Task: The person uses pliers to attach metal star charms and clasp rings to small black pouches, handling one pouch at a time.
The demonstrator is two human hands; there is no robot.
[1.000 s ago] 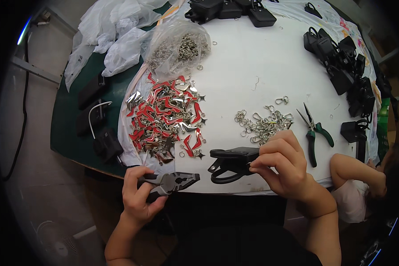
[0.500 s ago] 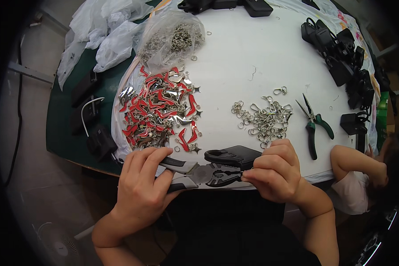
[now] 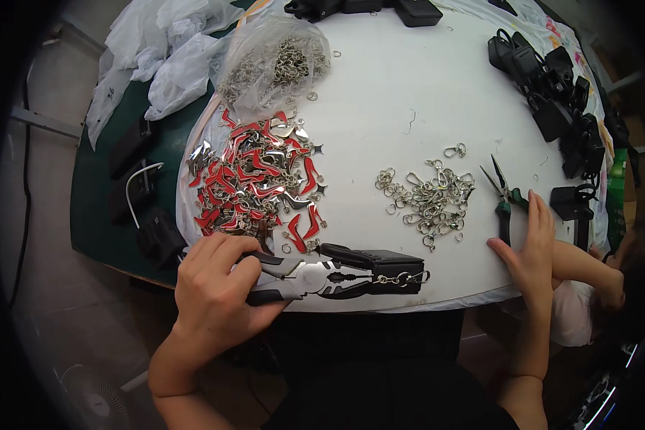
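My left hand (image 3: pixel 218 287) is closed around large grey-and-black pliers (image 3: pixel 312 278) at the table's near edge. Their jaw tips meet a short silver chain with rings (image 3: pixel 390 278), which lies along a small black case (image 3: pixel 401 261). Off to the right, my right hand (image 3: pixel 530 258) is empty, thumb and fingers apart. It is over the handles of needle-nose pliers (image 3: pixel 505 208) with green-and-black grips, covering part of one handle; whether it touches them I cannot tell. A pile of silver clasps and rings (image 3: pixel 437 190) lies to the left of those pliers.
Red and silver shoe-shaped charms (image 3: pixel 254 172) are heaped at left, below a clear bag of metal rings (image 3: pixel 276 64). Several black cases (image 3: pixel 552 93) line the right edge. White plastic bags (image 3: pixel 183 61) lie at far left. Another person's arm (image 3: pixel 588 269) rests at the right.
My right hand has let go at the plier jaws and moved right to the green-handled pliers, opening. The silver chain now shows at the jaws of the grey pliers, still in my left hand.
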